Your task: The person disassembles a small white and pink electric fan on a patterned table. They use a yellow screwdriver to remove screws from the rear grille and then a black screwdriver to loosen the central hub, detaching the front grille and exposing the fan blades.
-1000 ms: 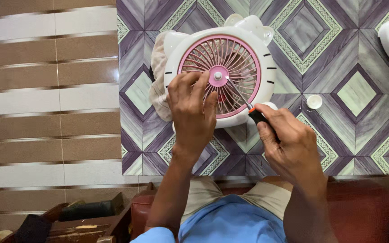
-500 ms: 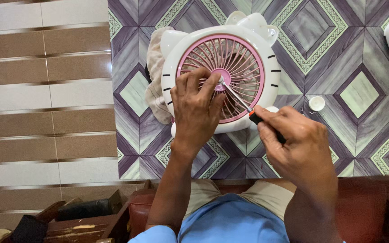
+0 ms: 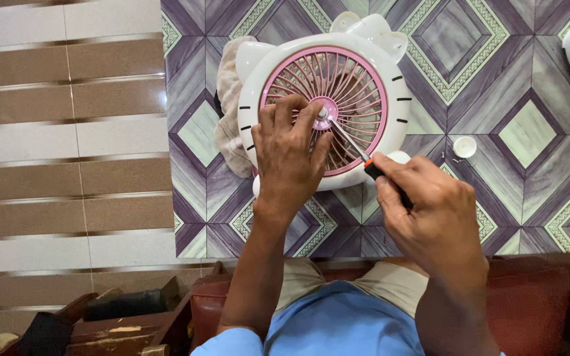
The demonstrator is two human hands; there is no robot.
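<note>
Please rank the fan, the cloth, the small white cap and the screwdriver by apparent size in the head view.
1. Fan
2. Cloth, partly hidden under the fan, so its rank is unsure
3. Screwdriver, handle hidden in the right hand
4. Cap

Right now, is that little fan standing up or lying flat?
Lying flat. The white fan rests on its back on the patterned table, pink grille facing up, partly on a beige cloth.
</note>
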